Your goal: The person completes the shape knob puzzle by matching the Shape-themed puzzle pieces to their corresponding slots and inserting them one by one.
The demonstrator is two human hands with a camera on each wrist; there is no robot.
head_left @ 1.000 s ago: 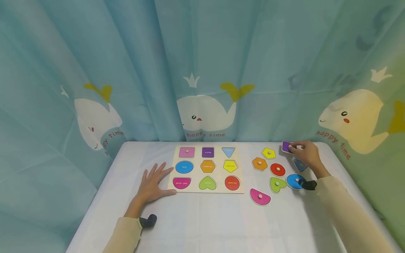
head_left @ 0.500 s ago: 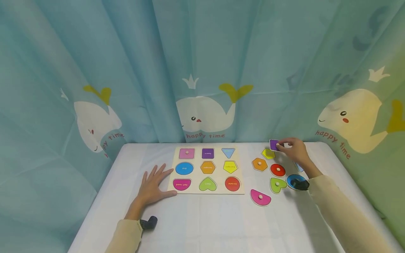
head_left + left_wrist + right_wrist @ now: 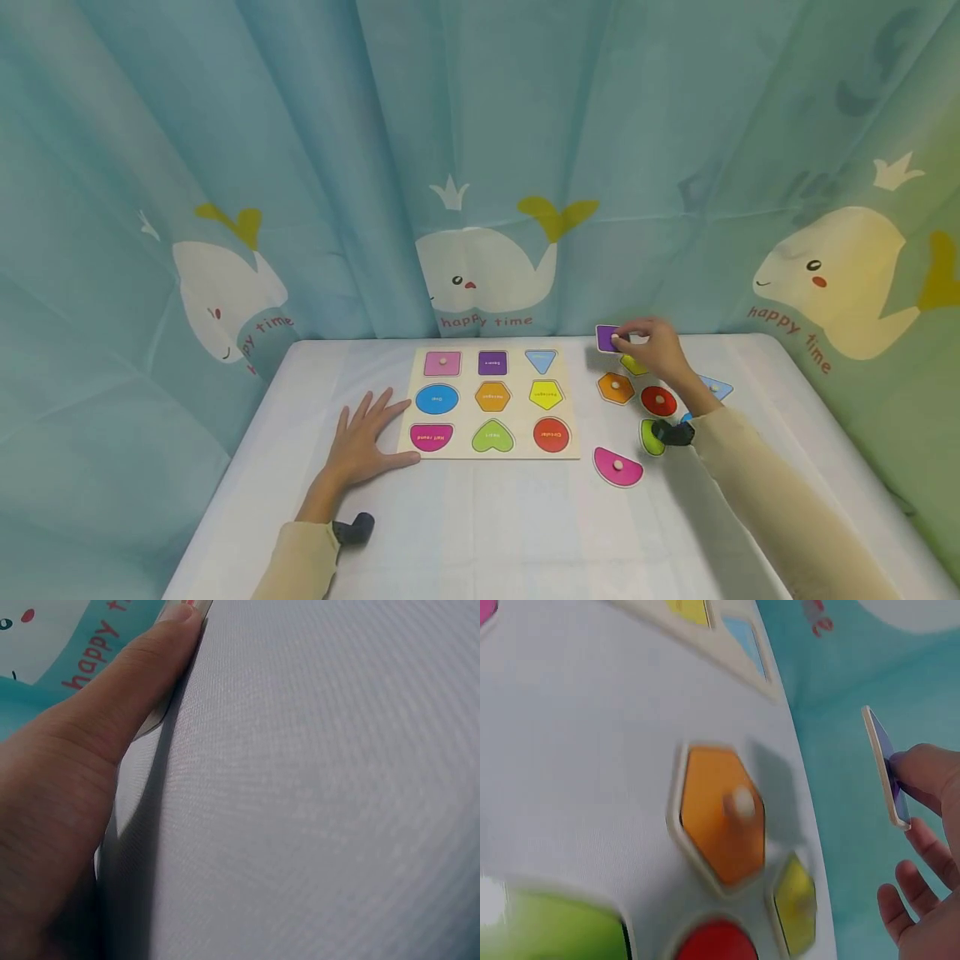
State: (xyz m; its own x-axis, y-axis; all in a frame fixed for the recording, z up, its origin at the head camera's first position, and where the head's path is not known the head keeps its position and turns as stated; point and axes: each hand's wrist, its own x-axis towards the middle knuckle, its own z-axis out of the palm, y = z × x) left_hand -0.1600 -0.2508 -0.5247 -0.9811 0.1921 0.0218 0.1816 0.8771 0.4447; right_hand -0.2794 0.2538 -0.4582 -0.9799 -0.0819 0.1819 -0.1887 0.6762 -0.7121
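Note:
My right hand (image 3: 657, 350) pinches a purple square puzzle piece (image 3: 604, 339) by its small knob, above the back of the table and left of the other pieces. In the right wrist view the purple piece (image 3: 886, 769) is raised and seen nearly edge-on. My left hand (image 3: 360, 442) lies with spread fingers at the left edge of the wooden puzzle board (image 3: 525, 450), thumb and index fingertips right at its border. Pictured shapes with printed words cover the board; a pink piece (image 3: 443, 362) with a knob sits in its back left spot.
Loose knobbed pieces lie right of the board: orange hexagon (image 3: 616, 388), yellow pentagon (image 3: 633, 365), red circle (image 3: 659, 402), green heart (image 3: 651, 438), magenta half round (image 3: 617, 467), blue triangle (image 3: 717, 387) and a partly hidden blue oval (image 3: 686, 417). A whale-printed curtain (image 3: 480, 167) hangs behind the table.
My right hand has carried the purple square leftward along the back of the table, passing over the yellow pentagon. The blue triangle shows more now. My left hand stays put.

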